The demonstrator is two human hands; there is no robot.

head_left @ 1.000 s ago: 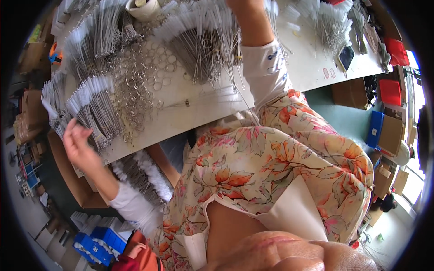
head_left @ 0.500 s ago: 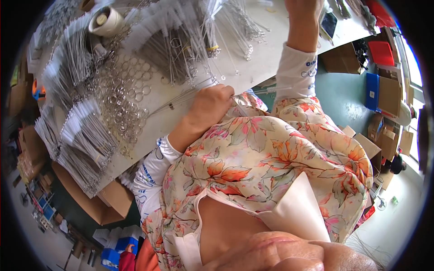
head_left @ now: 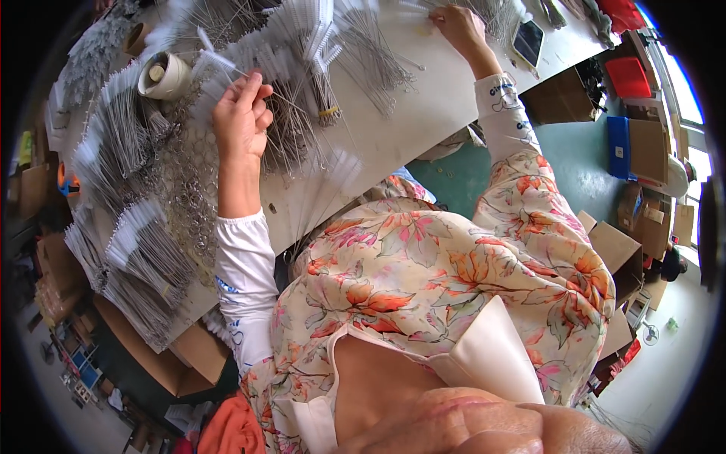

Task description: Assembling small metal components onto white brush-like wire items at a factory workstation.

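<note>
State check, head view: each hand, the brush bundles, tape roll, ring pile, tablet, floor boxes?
left hand: raised over the table, pinching one thin wire brush
right hand: stretched out, resting on far brushes
brush bundles: lying in fanned stacks
tape roll: on its side, partly used
metal rings: loose pile
tablet: flat, screen dark
cardboard box: open

**Left hand climbs onto the table**

The left hand (head_left: 240,121) has risen from below the table's near edge, past the lap, to pinch a thin wire brush (head_left: 227,66) over the heaps. The right hand (head_left: 460,24) has lowered onto the far edge.
</note>
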